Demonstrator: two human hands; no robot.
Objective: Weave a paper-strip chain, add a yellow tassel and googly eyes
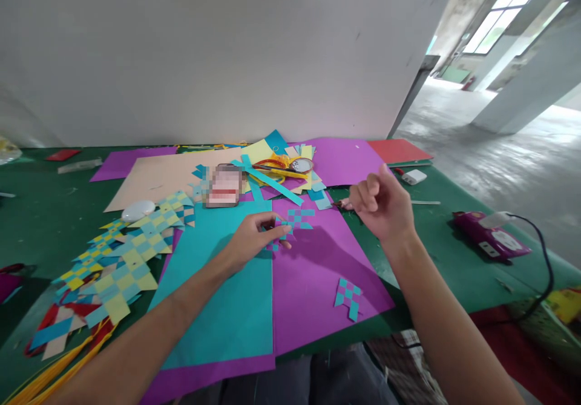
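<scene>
My left hand [256, 235] pinches a small woven checkered paper piece [298, 218] in teal and purple, with thumb and fingers closed on its left edge. It is over the seam between a teal sheet [218, 308] and a purple sheet [313, 314]. Raised above the right part of the table, my right hand [381, 205] has its fingers curled in; whether anything is inside them is hidden. A second teal and purple woven piece [348, 298] lies on the purple sheet near its right corner.
Woven yellow and blue strips [136, 253] pile up at left beside a white oval object [138, 211]. Behind are a blurred-out phone [223, 187], loose paper strips [272, 181] and a white charger [414, 177]. A purple corded device [490, 238] sits right. A white panel [218, 60] borders the back.
</scene>
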